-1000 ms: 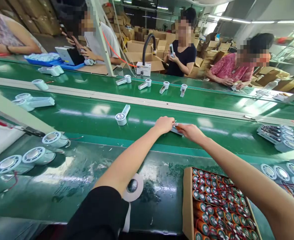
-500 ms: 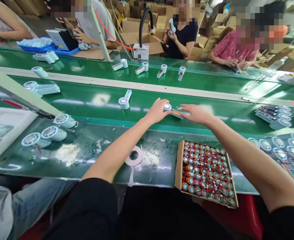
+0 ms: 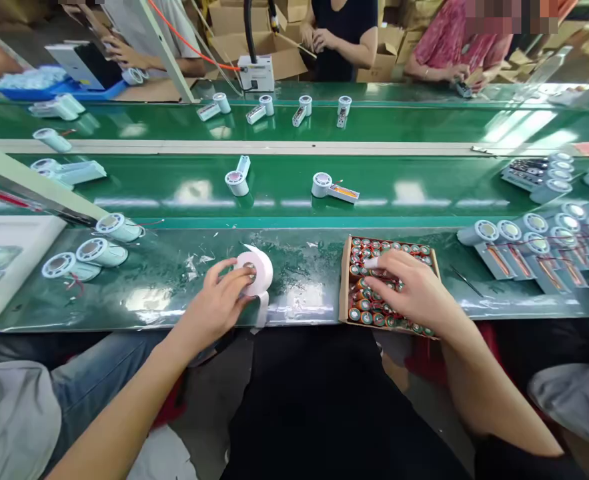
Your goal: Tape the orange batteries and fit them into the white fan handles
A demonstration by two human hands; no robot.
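Observation:
My left hand (image 3: 223, 293) grips a roll of white tape (image 3: 263, 272), its fingertips in the core hole, tilting the roll up off the bench. A loose tape end hangs toward the bench edge. Over an open cardboard box (image 3: 345, 280) full of orange-wrapped battery cells (image 3: 365, 315) with red wires, my right hand (image 3: 410, 287) reaches down with thumb and index finger apart. White wrapping covers that index fingertip. The fingers are at the tops of the cells; whether they touch one is hard to see. Beyond, a light-blue fan-like unit (image 3: 322, 185) with an orange cell in its handle lies on the green belt.
Another such unit (image 3: 237, 183) lies on the belt. Several units (image 3: 535, 243) crowd the bench at right beside a thin dark tool (image 3: 467, 281). Three round heads (image 3: 101, 252) and a white foam tray (image 3: 49, 233) are at left. Co-workers sit across the far belt.
Both hands have come back from the unit on the belt, leaving it there. My left hand has picked up the tape roll; my right hand has moved over the battery box. The view has shifted.

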